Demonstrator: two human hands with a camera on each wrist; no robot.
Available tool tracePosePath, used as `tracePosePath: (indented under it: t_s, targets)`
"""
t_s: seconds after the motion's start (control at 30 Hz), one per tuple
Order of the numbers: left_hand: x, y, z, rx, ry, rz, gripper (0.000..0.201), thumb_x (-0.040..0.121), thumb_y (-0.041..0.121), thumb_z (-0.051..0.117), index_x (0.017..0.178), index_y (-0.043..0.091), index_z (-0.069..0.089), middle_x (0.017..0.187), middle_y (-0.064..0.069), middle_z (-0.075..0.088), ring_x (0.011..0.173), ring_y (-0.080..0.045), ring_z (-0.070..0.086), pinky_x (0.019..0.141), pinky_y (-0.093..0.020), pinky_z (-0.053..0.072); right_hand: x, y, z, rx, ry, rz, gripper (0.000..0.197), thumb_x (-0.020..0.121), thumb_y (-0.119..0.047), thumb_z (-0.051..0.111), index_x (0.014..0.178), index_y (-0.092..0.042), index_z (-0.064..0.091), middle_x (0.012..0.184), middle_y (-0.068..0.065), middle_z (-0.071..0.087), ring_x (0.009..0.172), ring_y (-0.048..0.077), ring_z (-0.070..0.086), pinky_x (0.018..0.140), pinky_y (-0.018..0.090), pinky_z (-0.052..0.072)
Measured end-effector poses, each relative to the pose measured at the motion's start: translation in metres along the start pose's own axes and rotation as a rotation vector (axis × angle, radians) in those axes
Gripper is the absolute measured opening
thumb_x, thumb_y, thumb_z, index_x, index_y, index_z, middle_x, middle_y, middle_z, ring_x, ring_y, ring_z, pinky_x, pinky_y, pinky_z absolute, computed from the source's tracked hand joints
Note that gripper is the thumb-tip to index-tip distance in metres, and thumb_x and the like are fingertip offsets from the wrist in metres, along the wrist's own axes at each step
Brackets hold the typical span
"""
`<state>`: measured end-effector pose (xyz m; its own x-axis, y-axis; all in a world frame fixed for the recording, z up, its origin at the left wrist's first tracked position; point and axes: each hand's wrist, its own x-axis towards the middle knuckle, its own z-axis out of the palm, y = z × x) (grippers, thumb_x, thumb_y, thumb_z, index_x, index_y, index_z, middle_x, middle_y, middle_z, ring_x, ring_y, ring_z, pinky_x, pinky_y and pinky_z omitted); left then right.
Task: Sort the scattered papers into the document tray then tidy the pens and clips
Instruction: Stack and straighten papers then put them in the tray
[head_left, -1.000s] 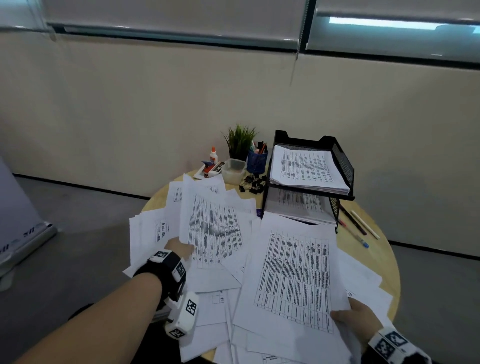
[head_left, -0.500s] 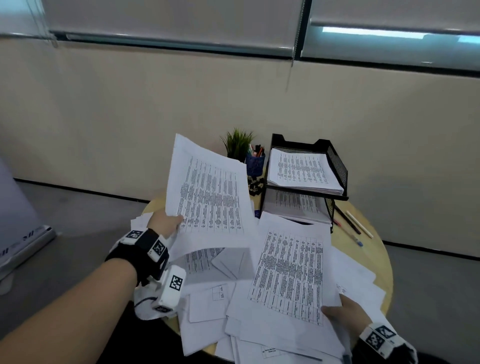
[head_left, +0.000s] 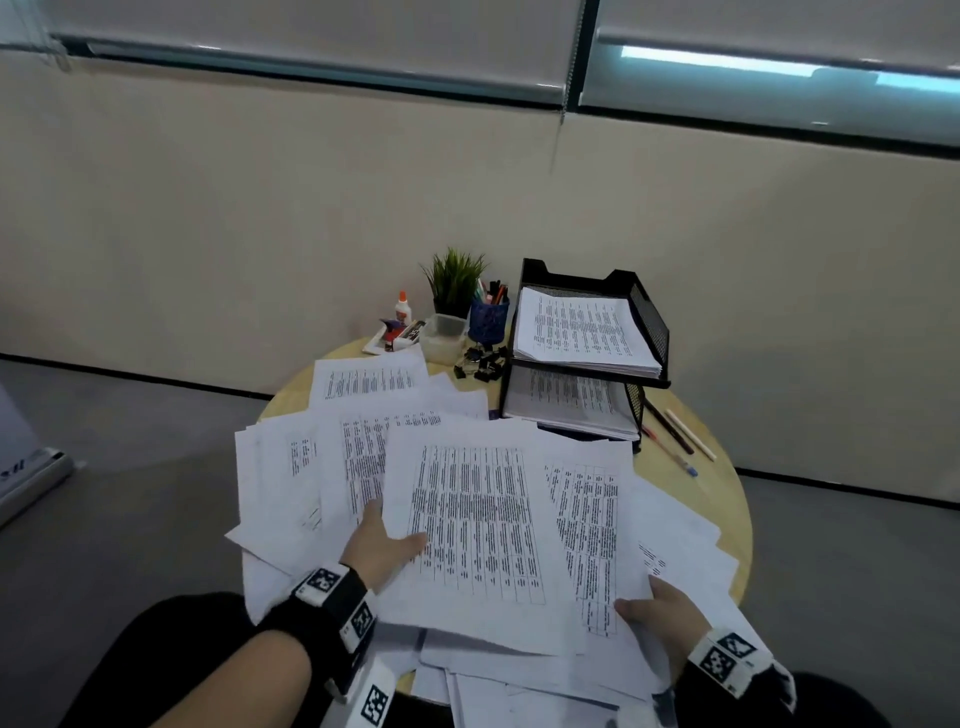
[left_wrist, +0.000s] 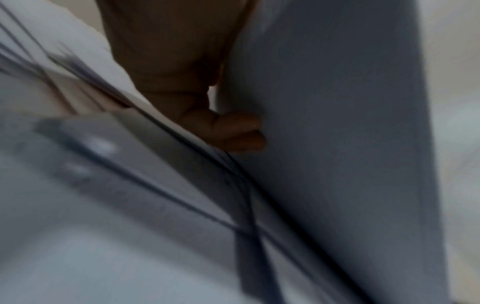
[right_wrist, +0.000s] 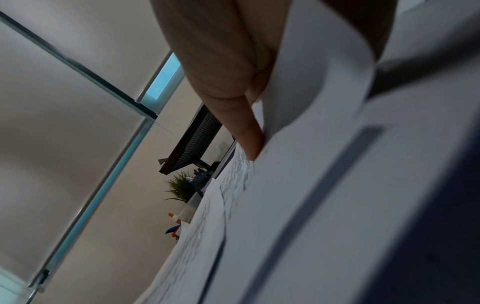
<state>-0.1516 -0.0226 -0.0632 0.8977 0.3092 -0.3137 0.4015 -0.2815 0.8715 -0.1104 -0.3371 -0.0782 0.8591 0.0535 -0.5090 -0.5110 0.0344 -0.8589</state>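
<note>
The left hand (head_left: 382, 545) pinches the near-left edge of a printed sheet (head_left: 475, 525), thumb lying on top and fingers curled beneath it, as the left wrist view shows. The right hand (head_left: 657, 610) holds the near-right edge of the overlapping papers (head_left: 587, 519), a finger pressed along a curled-up margin in the right wrist view. Both hands sit on the side of the loose spread nearest the person, and the spread lies just in front of the document tray (head_left: 647, 312), whose two tiers already hold stacks. Such sheets look light and limp (they will likely droop and slide over one another if lifted by one corner), so gathering them from opposite edges and squaring the bundle seems the safer hold. Left of the tray sit binder clips (head_left: 480, 364) and a blue pen cup (head_left: 488, 317); to its right lie loose pens (head_left: 670, 434) on the round table (head_left: 727, 499).
</note>
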Motion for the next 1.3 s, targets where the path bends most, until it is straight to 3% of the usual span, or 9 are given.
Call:
tracePosePath:
  t_s: [0.1, 0.27, 0.37, 0.43, 0.53, 0.77, 0.87, 0.97, 1.3]
  targets:
    - [-0.001, -0.009, 0.005, 0.068, 0.004, 0.062, 0.078, 0.09, 0.021, 0.061, 0.15, 0.017, 0.011, 0.151, -0.001, 0.031, 0.136, -0.022, 0.035, 0.11, -0.028, 0.028, -0.005, -0.005, 0.0, -0.036, -0.009, -0.025, 0.02, 0.078, 0.027, 0.049, 0.086, 0.012, 0.058, 0.065, 0.012, 0.065, 0.043, 0.02, 0.065, 0.038, 0.022, 0.048]
    - [0.003, -0.021, 0.013, 0.197, -0.123, 0.138, 0.076, 0.093, 0.028, 0.056, 0.151, 0.025, 0.006, 0.152, 0.003, 0.03, 0.135, -0.017, 0.037, 0.111, -0.027, 0.03, 0.0, 0.002, 0.005, -0.071, -0.061, -0.009, 0.056, 0.058, 0.009, 0.062, 0.113, 0.013, 0.056, 0.096, 0.025, 0.07, 0.089, 0.04, 0.065, 0.087, 0.05, 0.049]
    - [0.004, -0.023, 0.018, 0.189, -0.134, 0.196, 0.069, 0.092, 0.03, 0.056, 0.148, 0.029, 0.015, 0.139, 0.006, 0.047, 0.118, -0.011, 0.05, 0.098, -0.021, 0.039, 0.001, 0.0, 0.011, -0.052, -0.007, -0.033, 0.036, 0.09, -0.002, 0.055, 0.125, 0.007, 0.053, 0.119, 0.019, 0.063, 0.109, 0.037, 0.059, 0.103, 0.046, 0.04]
    - [0.002, -0.022, 0.022, 0.217, -0.159, 0.242, 0.058, 0.093, 0.034, 0.053, 0.144, 0.034, 0.025, 0.131, 0.011, 0.054, 0.111, -0.008, 0.054, 0.09, -0.019, 0.041, 0.0, -0.003, 0.012, -0.119, 0.004, -0.067, 0.039, 0.094, -0.024, 0.056, 0.128, -0.005, 0.054, 0.122, 0.006, 0.063, 0.111, 0.026, 0.06, 0.096, 0.038, 0.046]
    - [0.006, -0.025, 0.024, 0.316, -0.16, 0.237, 0.024, 0.096, 0.041, 0.043, 0.118, 0.036, 0.053, 0.106, 0.002, 0.068, 0.099, -0.017, 0.063, 0.084, -0.026, 0.046, -0.004, -0.002, 0.019, -0.144, -0.256, -0.084, 0.056, 0.064, -0.012, 0.075, 0.118, -0.007, 0.057, 0.103, 0.015, 0.071, 0.091, 0.033, 0.068, 0.076, 0.044, 0.056]
    - [0.005, -0.018, 0.019, 0.25, -0.026, 0.281, 0.04, 0.094, 0.044, 0.046, 0.072, 0.011, 0.052, 0.066, 0.0, 0.05, 0.061, -0.014, 0.05, 0.062, -0.025, 0.037, -0.006, -0.005, 0.022, -0.027, -0.278, -0.07, 0.059, 0.057, 0.0, 0.066, 0.115, -0.002, 0.057, 0.1, 0.026, 0.067, 0.082, 0.038, 0.065, 0.069, 0.044, 0.055]
    - [0.008, -0.014, 0.015, -0.047, -0.092, 0.168, 0.014, 0.087, 0.038, 0.063, 0.092, 0.025, 0.063, 0.087, 0.008, 0.069, 0.079, -0.009, 0.065, 0.071, -0.02, 0.05, -0.015, -0.011, 0.022, 0.047, -0.36, -0.088, 0.055, 0.062, 0.003, 0.069, 0.115, -0.001, 0.057, 0.098, 0.029, 0.065, 0.08, 0.04, 0.065, 0.069, 0.048, 0.055]
    - [0.012, -0.015, 0.008, -0.415, -0.246, -0.05, 0.042, 0.075, 0.033, 0.077, 0.11, 0.012, 0.065, 0.103, -0.007, 0.072, 0.095, -0.022, 0.068, 0.084, -0.034, 0.054, -0.025, -0.014, 0.028, 0.109, -0.465, -0.097, 0.049, 0.067, 0.008, 0.068, 0.114, 0.0, 0.057, 0.102, 0.029, 0.067, 0.081, 0.041, 0.067, 0.064, 0.045, 0.056]
    - [0.023, -0.037, -0.001, -0.222, -0.119, -0.007, 0.025, 0.089, 0.012, 0.062, 0.112, 0.01, 0.051, 0.114, -0.013, 0.06, 0.114, -0.031, 0.053, 0.094, -0.034, 0.04, 0.028, 0.003, 0.018, -0.566, 0.108, -0.238, 0.024, 0.078, -0.001, 0.069, 0.094, -0.015, 0.06, 0.084, 0.006, 0.065, 0.075, 0.022, 0.06, 0.074, 0.034, 0.052]
